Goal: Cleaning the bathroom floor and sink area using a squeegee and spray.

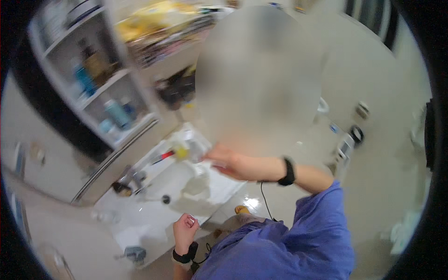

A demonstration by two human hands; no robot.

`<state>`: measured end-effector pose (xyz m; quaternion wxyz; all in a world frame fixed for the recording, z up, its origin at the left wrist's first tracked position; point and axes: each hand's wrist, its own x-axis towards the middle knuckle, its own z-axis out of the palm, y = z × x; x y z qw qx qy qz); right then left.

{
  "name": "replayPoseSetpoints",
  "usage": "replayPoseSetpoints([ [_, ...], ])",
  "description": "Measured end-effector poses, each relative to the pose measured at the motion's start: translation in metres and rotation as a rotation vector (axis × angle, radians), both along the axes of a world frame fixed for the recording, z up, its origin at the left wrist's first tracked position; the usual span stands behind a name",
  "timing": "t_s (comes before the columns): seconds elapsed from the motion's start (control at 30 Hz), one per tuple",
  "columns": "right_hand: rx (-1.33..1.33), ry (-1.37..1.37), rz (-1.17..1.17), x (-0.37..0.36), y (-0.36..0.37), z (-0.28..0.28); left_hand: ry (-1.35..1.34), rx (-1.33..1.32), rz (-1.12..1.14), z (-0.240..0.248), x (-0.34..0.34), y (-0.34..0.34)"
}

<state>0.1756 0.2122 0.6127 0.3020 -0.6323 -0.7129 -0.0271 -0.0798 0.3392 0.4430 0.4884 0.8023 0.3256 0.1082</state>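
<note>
My right hand (228, 161) reaches across the far end of a white washbasin (170, 179), with a black band on its wrist. Its fingertips are smeared by motion, right beside a clear, cup-like thing (195, 151). Whether they grip it I cannot tell. Just left of that stand a yellow-green object (181, 150) and a red-and-black slim item (163, 157). My left hand (185, 227) is held over the counter's near edge, fingers curled closed. Whatever may be inside them is hidden. That wrist wears a black band too.
A metal faucet (135, 177) rises at the basin's left side. Below it sits a grey object (135, 254) on the counter. Open shelves (105, 88) with bottles hang on the left. A large blurred patch covers the upper middle. A dark cable (266, 200) hangs near my right arm.
</note>
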Motion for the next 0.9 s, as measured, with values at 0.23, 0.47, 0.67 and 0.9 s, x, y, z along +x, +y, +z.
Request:
replayPoseSetpoints([
  [0.23, -0.113, 0.573, -0.553, 0.014, -0.21, -0.191, -0.109, -0.003, -0.631, -0.013, 0.185, -0.133],
  [0.47, 0.192, 0.741, -1.103, 0.077, -0.386, -0.219, -0.202, -0.154, -0.935, -0.038, 0.348, -0.341],
  [0.67, 0.278, 0.746, -1.248, 0.156, -0.505, -0.216, -0.121, -0.117, -1.131, -0.04, 0.453, -0.464],
  [0.9, 0.185, 0.651, -1.379, 0.272, -0.594, -0.237, -0.155, -0.242, -1.266, -0.074, 0.591, -0.559],
])
